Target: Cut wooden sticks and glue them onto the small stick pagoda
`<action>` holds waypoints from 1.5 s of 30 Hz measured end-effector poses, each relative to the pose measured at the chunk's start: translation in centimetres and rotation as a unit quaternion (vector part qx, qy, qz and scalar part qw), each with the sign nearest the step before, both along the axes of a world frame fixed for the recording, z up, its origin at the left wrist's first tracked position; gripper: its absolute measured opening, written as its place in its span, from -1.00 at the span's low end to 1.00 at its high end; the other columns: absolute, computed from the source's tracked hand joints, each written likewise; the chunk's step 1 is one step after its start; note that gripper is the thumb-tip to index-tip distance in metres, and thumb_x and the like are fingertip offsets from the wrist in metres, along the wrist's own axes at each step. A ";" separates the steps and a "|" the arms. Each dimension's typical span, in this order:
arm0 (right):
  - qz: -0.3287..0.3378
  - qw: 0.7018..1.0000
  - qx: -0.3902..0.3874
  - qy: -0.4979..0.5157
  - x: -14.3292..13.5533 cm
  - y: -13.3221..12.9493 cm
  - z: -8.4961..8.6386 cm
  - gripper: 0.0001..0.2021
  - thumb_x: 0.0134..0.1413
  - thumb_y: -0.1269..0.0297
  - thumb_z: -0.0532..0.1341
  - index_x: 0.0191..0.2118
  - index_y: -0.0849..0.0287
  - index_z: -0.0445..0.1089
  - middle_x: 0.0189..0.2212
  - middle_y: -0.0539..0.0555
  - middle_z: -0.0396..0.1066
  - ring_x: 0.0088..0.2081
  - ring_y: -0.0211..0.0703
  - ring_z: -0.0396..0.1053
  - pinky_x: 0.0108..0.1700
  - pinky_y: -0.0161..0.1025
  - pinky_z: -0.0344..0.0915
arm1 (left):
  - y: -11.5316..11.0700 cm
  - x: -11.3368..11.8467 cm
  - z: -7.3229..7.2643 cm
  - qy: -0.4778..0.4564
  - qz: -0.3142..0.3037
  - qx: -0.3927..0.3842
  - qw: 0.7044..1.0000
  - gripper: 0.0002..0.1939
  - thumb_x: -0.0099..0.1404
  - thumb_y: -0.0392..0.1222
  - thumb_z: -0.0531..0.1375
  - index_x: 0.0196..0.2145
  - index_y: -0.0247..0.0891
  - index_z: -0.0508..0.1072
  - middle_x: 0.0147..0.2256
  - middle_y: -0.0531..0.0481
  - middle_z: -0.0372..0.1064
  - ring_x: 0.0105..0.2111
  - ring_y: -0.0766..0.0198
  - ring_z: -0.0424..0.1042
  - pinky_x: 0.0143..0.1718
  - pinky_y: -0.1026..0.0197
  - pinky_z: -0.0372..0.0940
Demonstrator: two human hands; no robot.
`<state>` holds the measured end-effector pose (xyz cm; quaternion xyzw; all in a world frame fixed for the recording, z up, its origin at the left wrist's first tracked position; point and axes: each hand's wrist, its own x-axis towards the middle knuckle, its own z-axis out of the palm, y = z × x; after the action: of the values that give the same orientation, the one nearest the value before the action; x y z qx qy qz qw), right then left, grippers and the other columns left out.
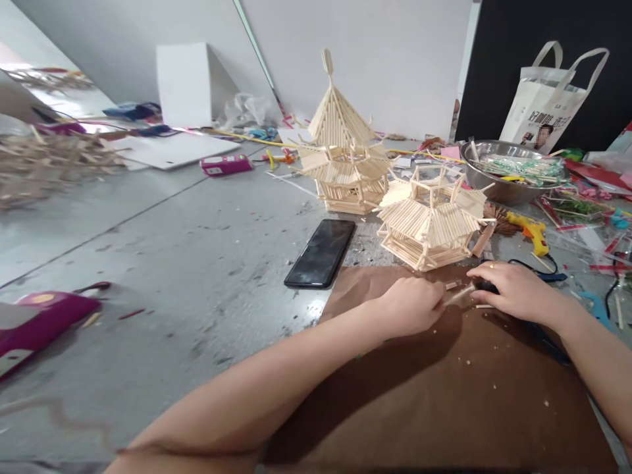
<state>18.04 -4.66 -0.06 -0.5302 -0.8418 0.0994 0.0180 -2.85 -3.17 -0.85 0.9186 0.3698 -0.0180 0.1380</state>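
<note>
Brown sheet spreads at five o'clock; the left hand is clenched on a pale stick, the right hand grasping a dark tool. Twelve o'clock from the left: stick model.

Reaching forward with both bare forearms, angled inward. Holding the left hand in a loose fist, its back upward. Bending the fingers of the right hand toward the left, near but not touching.
</note>
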 end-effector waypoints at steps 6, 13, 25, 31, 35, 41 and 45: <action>-0.102 0.907 -0.139 0.385 -0.3 0.9 -1.2 -0.56 -0.03 0.12 0.16 -0.03 0.23 0.26 -0.39 0.05 0.42 -0.42 -0.26 0.35 -0.33 -0.25 0.28 | 0.6 0.1 0.1 -0.225 0.073 -0.131 0.963 -0.86 0.20 -0.23 0.03 -0.45 -0.31 0.32 -0.53 0.03 0.32 -0.53 0.37 0.25 -0.48 0.30 0.15; -0.150 0.750 -0.242 0.597 -1.4 0.7 -1.3 -0.72 -0.17 0.12 0.28 -0.37 0.23 0.39 -0.55 -0.06 0.34 -0.60 -0.41 0.26 -0.53 -0.38 0.21 | 0.0 0.8 -0.4 -0.353 0.112 -0.272 0.888 -0.86 0.20 -0.21 0.06 -0.48 -0.30 0.25 -0.57 0.10 0.22 -0.55 0.42 0.17 -0.49 0.32 0.12; -0.188 0.688 -0.175 0.679 -0.7 1.2 -0.8 -0.76 -0.18 0.11 0.30 -0.47 0.20 0.39 -0.65 -0.08 0.30 -0.67 -0.42 0.22 -0.65 -0.40 0.18 | -0.6 0.9 -0.7 -0.345 0.109 -0.369 0.856 -0.78 0.30 -0.16 -0.06 -0.44 -0.28 0.23 -0.69 0.20 0.04 -0.71 0.48 0.06 -0.63 0.37 0.01; -0.194 0.712 -0.170 0.654 -0.9 0.7 -0.4 -0.72 -0.24 0.08 0.32 -0.49 0.22 0.38 -0.65 -0.06 0.35 -0.69 -0.40 0.24 -0.65 -0.38 0.20 | -0.7 0.8 -1.1 -0.370 0.108 -0.301 0.872 -0.76 0.28 -0.13 -0.05 -0.44 -0.31 0.27 -0.60 0.13 0.08 -0.58 0.45 0.06 -0.56 0.35 0.04; -0.196 0.717 -0.168 0.648 -0.9 0.7 -0.5 -0.72 -0.25 0.08 0.33 -0.50 0.22 0.39 -0.66 -0.05 0.37 -0.70 -0.39 0.26 -0.66 -0.38 0.23 | -0.7 0.8 -1.2 -0.360 0.103 -0.282 0.883 -0.75 0.28 -0.12 -0.06 -0.44 -0.30 0.25 -0.59 0.14 0.06 -0.57 0.44 0.05 -0.53 0.33 0.05; -0.186 0.721 -0.183 0.642 -1.1 0.5 -1.1 -0.72 -0.27 0.10 0.35 -0.51 0.22 0.41 -0.65 -0.04 0.39 -0.69 -0.37 0.28 -0.64 -0.38 0.27 | -0.7 0.8 -1.3 -0.361 0.095 -0.277 0.885 -0.76 0.29 -0.13 -0.07 -0.46 -0.30 0.24 -0.58 0.14 0.07 -0.56 0.43 0.06 -0.52 0.33 0.05; -0.175 0.735 -0.226 0.615 -2.2 0.1 -1.7 -0.70 -0.26 0.09 0.34 -0.52 0.26 0.42 -0.63 -0.02 0.40 -0.68 -0.38 0.30 -0.62 -0.39 0.27 | -0.7 0.9 -1.4 -0.369 0.085 -0.268 0.886 -0.76 0.29 -0.12 -0.06 -0.44 -0.29 0.25 -0.58 0.13 0.07 -0.56 0.42 0.06 -0.52 0.33 0.07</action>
<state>15.86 -4.61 -1.80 -0.4800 -0.4927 0.5859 0.4283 -1.96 -3.88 -2.29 0.7516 0.3501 0.2358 0.5068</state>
